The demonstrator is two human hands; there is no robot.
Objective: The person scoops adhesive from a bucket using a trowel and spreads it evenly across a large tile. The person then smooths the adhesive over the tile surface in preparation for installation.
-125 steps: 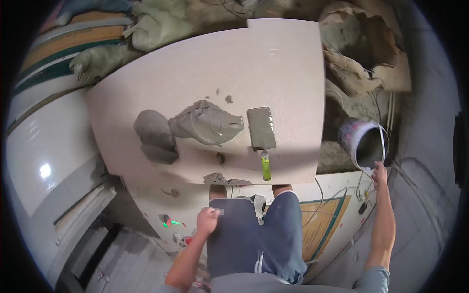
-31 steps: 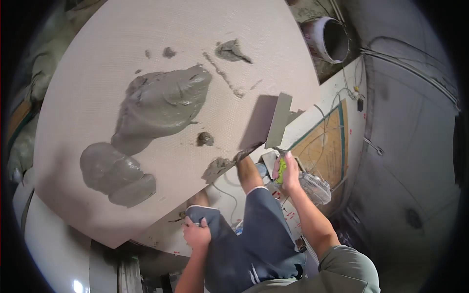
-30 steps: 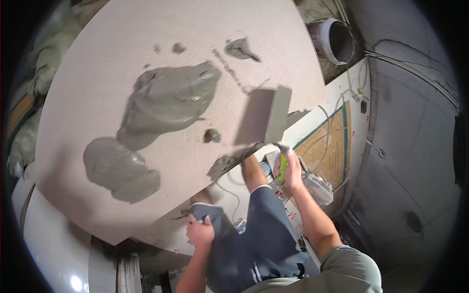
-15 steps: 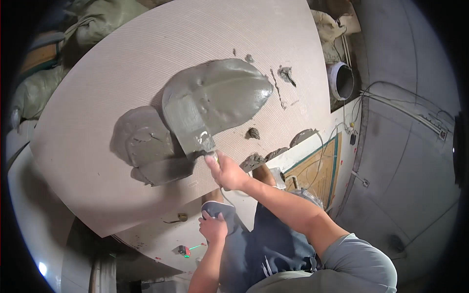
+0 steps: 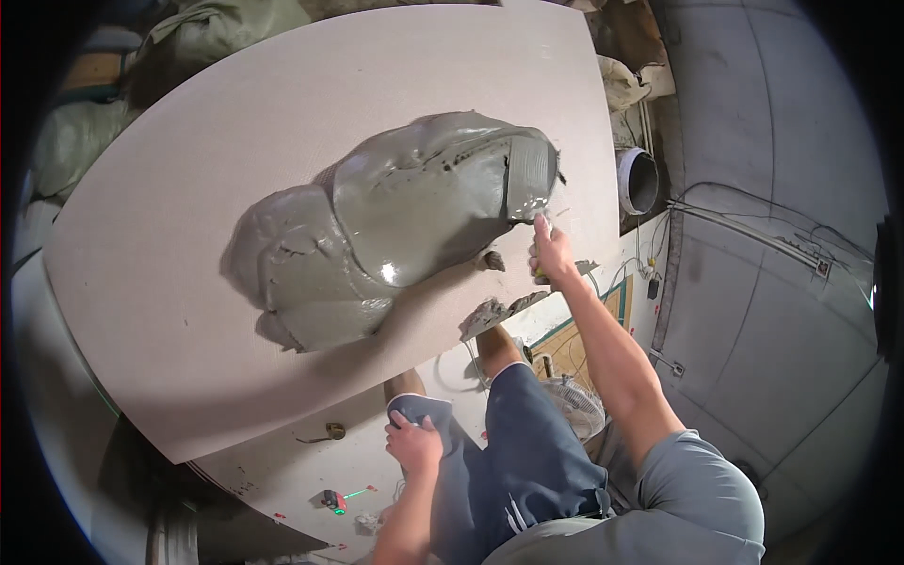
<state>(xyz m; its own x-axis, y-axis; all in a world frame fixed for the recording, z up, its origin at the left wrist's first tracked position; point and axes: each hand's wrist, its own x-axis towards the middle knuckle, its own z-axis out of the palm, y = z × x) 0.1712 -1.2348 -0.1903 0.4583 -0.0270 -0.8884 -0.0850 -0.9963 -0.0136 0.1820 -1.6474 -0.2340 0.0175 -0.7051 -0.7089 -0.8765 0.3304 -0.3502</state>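
We look straight down on a big pale tile slab (image 5: 188, 282), and spread across its middle is a thick grey mass of wet mortar (image 5: 395, 226), glossy where the light catches it. Our right hand (image 5: 551, 252) is out at the mortar's right end, fingers wrapped tight around the handle of a trowel (image 5: 532, 179), whose flat blade lies pressed into the mortar, leaving a ridged, combed band there. The handle itself is mostly hidden inside our grip, just a sliver of yellow-green showing.

Our left hand (image 5: 414, 443) sits low, on the thigh of the dark blue shorts (image 5: 527, 461), fingers curled down over the hem, holding nothing else.

Small clumps of mortar (image 5: 494, 315) cling to the slab's near edge, just below the right hand. Off the slab's right corner stands a bucket (image 5: 640, 181), dark inside, well apart from the trowel. On the light floor beneath we spot a small device with a green light (image 5: 331, 499) and a fan grille (image 5: 574, 405) beside our right knee.
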